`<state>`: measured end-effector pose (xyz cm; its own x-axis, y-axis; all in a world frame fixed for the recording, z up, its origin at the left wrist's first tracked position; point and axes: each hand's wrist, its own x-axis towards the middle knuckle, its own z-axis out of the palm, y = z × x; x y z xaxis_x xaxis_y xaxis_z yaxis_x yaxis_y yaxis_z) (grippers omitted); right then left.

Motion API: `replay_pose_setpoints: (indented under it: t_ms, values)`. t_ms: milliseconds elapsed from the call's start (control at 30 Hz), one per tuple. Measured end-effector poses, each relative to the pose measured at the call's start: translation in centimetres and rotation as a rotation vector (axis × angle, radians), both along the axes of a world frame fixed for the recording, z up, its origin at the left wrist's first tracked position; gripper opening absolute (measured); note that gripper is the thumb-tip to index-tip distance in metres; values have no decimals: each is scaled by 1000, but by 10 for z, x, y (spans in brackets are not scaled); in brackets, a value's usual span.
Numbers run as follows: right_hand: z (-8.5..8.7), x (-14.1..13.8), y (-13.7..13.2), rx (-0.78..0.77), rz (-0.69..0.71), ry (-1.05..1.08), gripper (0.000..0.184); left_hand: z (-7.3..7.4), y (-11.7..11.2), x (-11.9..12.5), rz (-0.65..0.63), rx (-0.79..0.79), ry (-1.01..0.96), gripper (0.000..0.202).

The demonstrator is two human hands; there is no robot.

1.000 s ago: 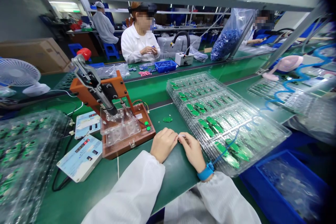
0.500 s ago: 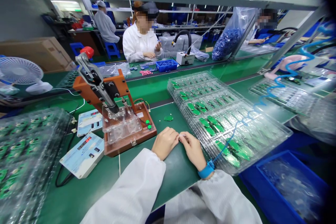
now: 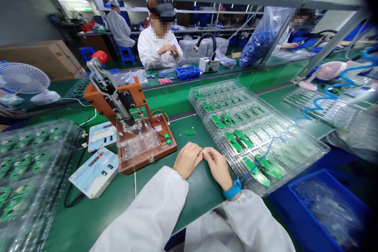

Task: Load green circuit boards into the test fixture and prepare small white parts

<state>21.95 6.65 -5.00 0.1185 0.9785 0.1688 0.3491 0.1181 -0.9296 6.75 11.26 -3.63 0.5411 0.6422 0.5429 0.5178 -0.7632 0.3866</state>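
Note:
My left hand (image 3: 188,160) and my right hand (image 3: 217,166) meet fingertip to fingertip above the green work mat (image 3: 203,201). Both sets of fingers are curled and closed. A tiny pale bit seems to show at the fingertips, too small to name. A blue wrist strap (image 3: 232,189) with a coiled cord circles my right wrist. Just beyond my left hand, a green circuit board (image 3: 190,132) lies flat on the mat. Close by my right hand is a stack of clear plastic trays (image 3: 283,126) with green boards in the top one.
Left of my hands stands a wooden test fixture (image 3: 141,161) with a red-knobbed toggle clamp (image 3: 109,90). Two meter boxes (image 3: 94,173) sit beside it. More board trays (image 3: 59,157) fill the far left. A blue bin (image 3: 327,212) is at lower right. Across the bench a co-worker (image 3: 159,47) handles small parts.
My hands stay together in nearly the same place; the view has shifted slightly. The co-worker across the bench has brought both hands together.

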Motion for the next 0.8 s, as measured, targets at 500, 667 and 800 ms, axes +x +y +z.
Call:
replay_pose_setpoints:
  t_ms: [500,667,800]
  values:
    - [-1,0,-1,-10,-3,25,36,0,0,2,16,-88,-115,17]
    - [-3,2,-1,-10,-3,27,34,-1,0,3,23,-138,-146,16]
    - [-3,2,-1,-7,-1,36,35,0,1,3,27,-173,-152,16]
